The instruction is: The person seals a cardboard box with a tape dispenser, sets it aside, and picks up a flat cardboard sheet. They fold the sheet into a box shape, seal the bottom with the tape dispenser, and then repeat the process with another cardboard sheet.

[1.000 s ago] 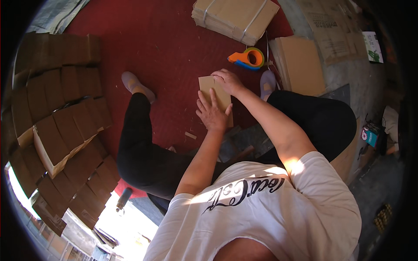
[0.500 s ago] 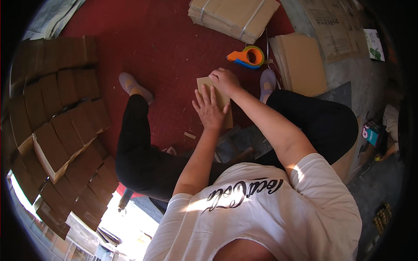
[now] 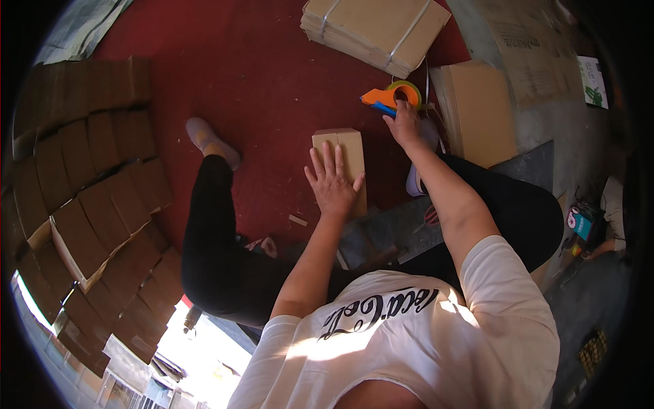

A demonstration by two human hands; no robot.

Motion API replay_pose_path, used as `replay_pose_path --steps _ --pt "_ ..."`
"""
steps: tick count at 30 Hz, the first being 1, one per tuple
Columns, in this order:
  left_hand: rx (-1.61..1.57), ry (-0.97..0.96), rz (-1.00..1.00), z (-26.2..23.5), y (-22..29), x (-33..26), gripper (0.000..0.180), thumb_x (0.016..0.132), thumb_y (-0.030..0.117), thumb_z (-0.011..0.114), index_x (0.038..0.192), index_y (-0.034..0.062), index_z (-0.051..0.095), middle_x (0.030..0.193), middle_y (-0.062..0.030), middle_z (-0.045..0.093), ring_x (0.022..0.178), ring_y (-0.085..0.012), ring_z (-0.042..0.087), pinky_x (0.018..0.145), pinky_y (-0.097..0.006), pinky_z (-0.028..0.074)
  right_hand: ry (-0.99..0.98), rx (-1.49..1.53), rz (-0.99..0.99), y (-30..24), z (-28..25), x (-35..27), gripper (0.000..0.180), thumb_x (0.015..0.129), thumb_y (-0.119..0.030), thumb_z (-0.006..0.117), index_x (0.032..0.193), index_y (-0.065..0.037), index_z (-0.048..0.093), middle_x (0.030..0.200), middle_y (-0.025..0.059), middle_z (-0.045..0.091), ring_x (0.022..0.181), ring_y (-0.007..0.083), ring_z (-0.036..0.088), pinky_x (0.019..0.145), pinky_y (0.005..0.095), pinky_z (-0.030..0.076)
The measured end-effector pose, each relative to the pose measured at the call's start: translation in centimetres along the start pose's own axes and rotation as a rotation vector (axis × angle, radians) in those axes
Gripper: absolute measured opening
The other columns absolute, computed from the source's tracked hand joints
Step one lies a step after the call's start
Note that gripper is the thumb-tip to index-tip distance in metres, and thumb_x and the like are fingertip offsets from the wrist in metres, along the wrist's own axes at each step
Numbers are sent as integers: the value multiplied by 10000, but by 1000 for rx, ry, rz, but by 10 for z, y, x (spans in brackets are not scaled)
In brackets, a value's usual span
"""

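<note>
Cardboard of the small box [image 3: 340,160] lies long axis away from the person, pinned under the flat, spread left hand [image 3: 332,183], while the right hand [image 3: 403,125] up-right closes on the orange tape dispenser [image 3: 390,95].

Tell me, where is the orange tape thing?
In the head view the orange tape dispenser lies on the red floor, upper right, under the right hand, just below the strapped cardboard bundle.

Head cam, looks down, close.
</note>
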State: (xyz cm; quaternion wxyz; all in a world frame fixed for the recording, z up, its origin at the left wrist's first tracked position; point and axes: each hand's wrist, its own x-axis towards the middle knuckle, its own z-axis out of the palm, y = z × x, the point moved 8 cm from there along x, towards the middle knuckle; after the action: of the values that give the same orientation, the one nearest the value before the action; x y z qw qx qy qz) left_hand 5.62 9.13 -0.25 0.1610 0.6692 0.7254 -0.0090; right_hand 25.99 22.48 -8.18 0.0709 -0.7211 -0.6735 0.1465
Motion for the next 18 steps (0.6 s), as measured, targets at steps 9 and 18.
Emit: replay_pose_path --steps 9,18 --pt "-49 20 -31 3 -2 -2 941 743 626 586 1441 84 263 1529 -107 165 1413 -335 121 1081 -578 187 -323 -233 -98 17 33 40 406 719 -266 759 975 -23 558 986 189 628 954 364 601 864 432 458" --pt "-30 38 -38 -1 -5 -9 951 752 639 566 1455 93 231 1528 -113 157 1416 -327 99 1080 -588 175 -665 223 -164 -48 -31 25 510 731 -402 659 1034 0 581 1067 211 612 1016 340 593 845 400 467"
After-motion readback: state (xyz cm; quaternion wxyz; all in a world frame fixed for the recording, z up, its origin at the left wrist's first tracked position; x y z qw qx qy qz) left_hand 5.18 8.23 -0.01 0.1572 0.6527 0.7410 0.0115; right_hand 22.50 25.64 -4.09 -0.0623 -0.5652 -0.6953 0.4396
